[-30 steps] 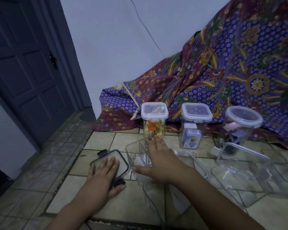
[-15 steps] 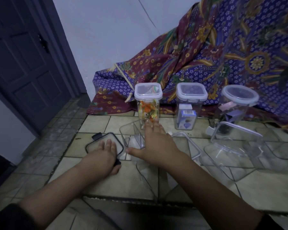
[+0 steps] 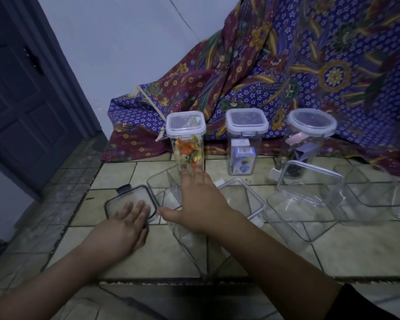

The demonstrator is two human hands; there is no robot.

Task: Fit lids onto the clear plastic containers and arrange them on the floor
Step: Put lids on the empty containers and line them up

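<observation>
My left hand (image 3: pixel 123 224) lies flat, fingers spread, on a dark-rimmed clear lid (image 3: pixel 125 199) on the floor tiles. My right hand (image 3: pixel 199 204) rests palm down on an open clear container (image 3: pixel 162 188) lying just right of that lid. At the back stand three lidded containers in a row: one with orange and yellow pieces (image 3: pixel 187 139), one with a blue-and-white box (image 3: pixel 244 144), and a round one (image 3: pixel 307 139). Several open clear containers (image 3: pixel 310 199) and a white-rimmed lid (image 3: pixel 247 199) lie to the right.
A patterned purple-and-maroon cloth (image 3: pixel 286 72) drapes behind the containers. A dark door (image 3: pixel 21 100) stands at the left beside a pale wall. The tiled platform ends in a step edge (image 3: pixel 194 279) near me.
The view tilted and my arms stretched further out. Both hands stay on the lid and the open container, almost where they were.
</observation>
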